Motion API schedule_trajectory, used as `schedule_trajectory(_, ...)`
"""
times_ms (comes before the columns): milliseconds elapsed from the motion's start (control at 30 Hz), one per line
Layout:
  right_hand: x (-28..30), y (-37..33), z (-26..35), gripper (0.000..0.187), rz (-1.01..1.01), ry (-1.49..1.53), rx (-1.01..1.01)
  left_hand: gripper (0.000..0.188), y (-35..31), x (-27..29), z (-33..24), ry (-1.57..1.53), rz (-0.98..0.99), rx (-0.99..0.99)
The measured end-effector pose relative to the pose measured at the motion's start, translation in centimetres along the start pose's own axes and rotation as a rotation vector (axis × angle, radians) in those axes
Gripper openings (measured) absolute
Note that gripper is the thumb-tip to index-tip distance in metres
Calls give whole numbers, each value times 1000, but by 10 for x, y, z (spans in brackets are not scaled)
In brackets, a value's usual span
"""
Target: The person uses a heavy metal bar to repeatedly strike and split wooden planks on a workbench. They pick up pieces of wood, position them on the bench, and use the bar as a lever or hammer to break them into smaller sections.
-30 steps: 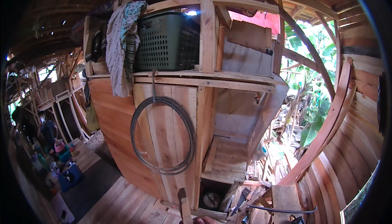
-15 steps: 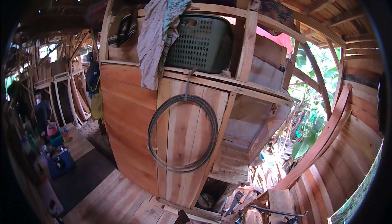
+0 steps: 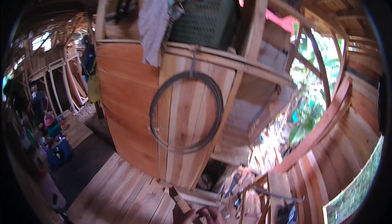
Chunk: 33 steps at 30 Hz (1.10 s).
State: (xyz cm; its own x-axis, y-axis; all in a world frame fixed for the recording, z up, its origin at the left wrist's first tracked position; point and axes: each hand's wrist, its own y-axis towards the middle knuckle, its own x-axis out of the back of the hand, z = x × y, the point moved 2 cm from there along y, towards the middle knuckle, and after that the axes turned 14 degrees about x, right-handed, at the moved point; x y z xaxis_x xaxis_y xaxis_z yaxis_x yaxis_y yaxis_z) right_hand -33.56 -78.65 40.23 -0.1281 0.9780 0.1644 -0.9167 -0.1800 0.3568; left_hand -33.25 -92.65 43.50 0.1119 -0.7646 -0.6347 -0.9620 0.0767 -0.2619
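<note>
At the bottom edge my left hand (image 3: 183,216) is closed around a short wooden piece with a dark end (image 3: 179,200), which points up and to the left. Its exact kind is blurred. Close beside it on the right is my right hand (image 3: 211,215), its fingers curled. Something dark shows between the two hands, too smeared to make out. Both hands are partly cut off by the frame, low in front of a wooden plank cabinet (image 3: 130,105). A coil of dark hose or cable (image 3: 153,117) hangs on the cabinet's front by a strap.
A green plastic basket (image 3: 206,23) and a draped cloth (image 3: 155,23) sit on the cabinet. Wood scraps and tools (image 3: 237,183) lie at the lower right, beside a curved metal bar (image 3: 277,195). Further left, a person (image 3: 38,103) is near a blue bag (image 3: 59,154).
My view has tipped downward, so the cabinet and basket sit higher. Both my hands have come into view at the bottom, with the wooden piece, whose dark end alone showed before.
</note>
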Motion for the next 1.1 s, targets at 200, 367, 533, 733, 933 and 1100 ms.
schedule_trajectory(200,-5,-20,-20,36,28,82,-60,36,25,48,40,126,198,-95)
schedule_trajectory(367,22,-27,-20,34,50,81,-82,38,35,37,60,95,309,-106)
schedule_trajectory(533,58,-31,-25,32,-26,64,-120,41,47,10,81,206,370,-65)
schedule_trajectory(733,126,-44,-46,28,-56,69,-153,45,59,-41,125,297,324,11)
schedule_trajectory(933,219,-78,-81,23,-250,40,-227,44,78,-115,196,404,376,155)
schedule_trajectory(1100,309,-96,-106,24,-470,43,-294,78,111,-185,274,530,356,160)
